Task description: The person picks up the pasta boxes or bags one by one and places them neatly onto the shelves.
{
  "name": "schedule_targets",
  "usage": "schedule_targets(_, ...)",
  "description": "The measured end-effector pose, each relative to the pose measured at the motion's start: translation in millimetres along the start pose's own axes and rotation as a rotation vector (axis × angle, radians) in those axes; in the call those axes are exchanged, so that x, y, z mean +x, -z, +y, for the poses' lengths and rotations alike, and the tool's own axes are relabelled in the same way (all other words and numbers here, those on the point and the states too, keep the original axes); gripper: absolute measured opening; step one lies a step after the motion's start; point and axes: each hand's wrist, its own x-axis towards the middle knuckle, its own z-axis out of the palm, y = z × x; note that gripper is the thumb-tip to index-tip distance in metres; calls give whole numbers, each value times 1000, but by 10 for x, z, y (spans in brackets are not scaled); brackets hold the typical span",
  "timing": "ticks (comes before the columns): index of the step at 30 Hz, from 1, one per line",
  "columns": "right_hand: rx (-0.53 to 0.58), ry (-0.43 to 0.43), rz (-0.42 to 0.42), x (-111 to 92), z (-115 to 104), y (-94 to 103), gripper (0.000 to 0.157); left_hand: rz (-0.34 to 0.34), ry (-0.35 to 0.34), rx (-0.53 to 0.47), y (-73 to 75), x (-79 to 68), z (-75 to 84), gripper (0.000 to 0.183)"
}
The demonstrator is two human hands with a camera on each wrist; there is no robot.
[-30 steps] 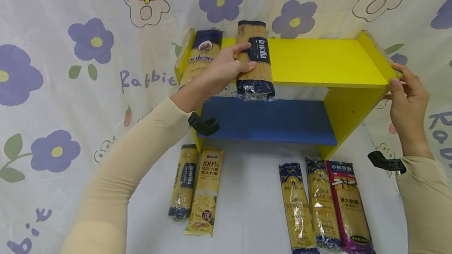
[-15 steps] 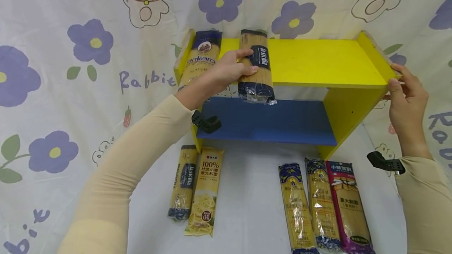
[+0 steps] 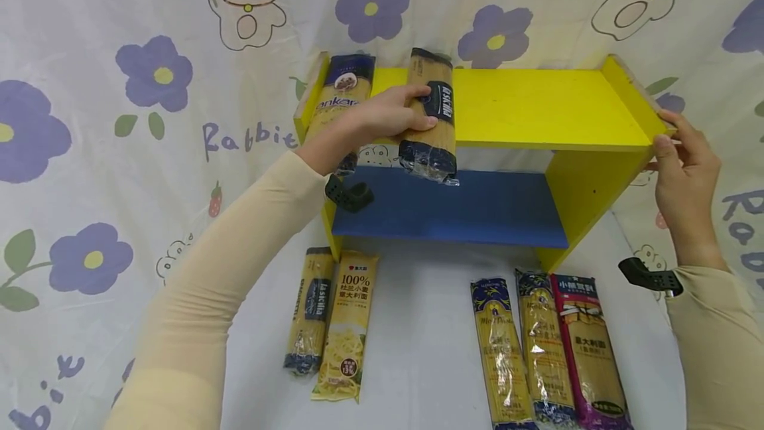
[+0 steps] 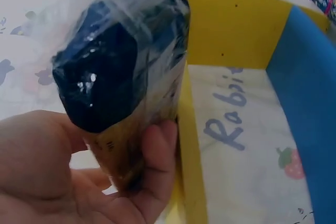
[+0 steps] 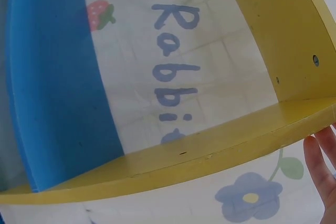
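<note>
My left hand (image 3: 394,113) grips a spaghetti pack (image 3: 437,135) with dark blue ends and a dark label, tilted over the front part of the yellow top shelf (image 3: 531,105). In the left wrist view the fingers and thumb wrap round the pack (image 4: 100,77), its dark end toward the camera. To its left on that shelf leans an "ankara" pasta pack (image 3: 345,88), partly covered by my left hand and forearm. At the shelf unit's right side, my right hand (image 3: 689,178) holds the edge of the yellow side panel (image 3: 633,95) between thumb and fingers.
Below lies the blue lower shelf (image 3: 447,208). On the white surface under the unit are a second dark-labelled spaghetti pack (image 3: 308,310) and a yellow noodle pack (image 3: 346,330) at left. Two blue-topped pasta packs (image 3: 501,350) and a red-purple pack (image 3: 593,357) lie at right.
The spaghetti pack in my left hand has come down slightly, its top tilting and its lower end dropping past the shelf's front edge. My right hand keeps its hold on the side panel.
</note>
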Motion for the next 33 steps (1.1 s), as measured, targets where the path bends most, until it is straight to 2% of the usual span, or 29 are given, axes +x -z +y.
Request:
schedule_targets(7,27,-6,13,5,-13,-13,36,-33,4,214,48,33,-10,78)
schedule_targets(13,43,-13,17,5,-15,-30,36,-33,-4,317,83,29,-65,79)
schedule_targets(23,5,-10,18,-3,-30,-11,36,21,-17,364,74,-18,-105,78)
schedule_targets(33,-1,-14,16,-10,-6,-21,36,32,-11,373,54,-37,-97,83)
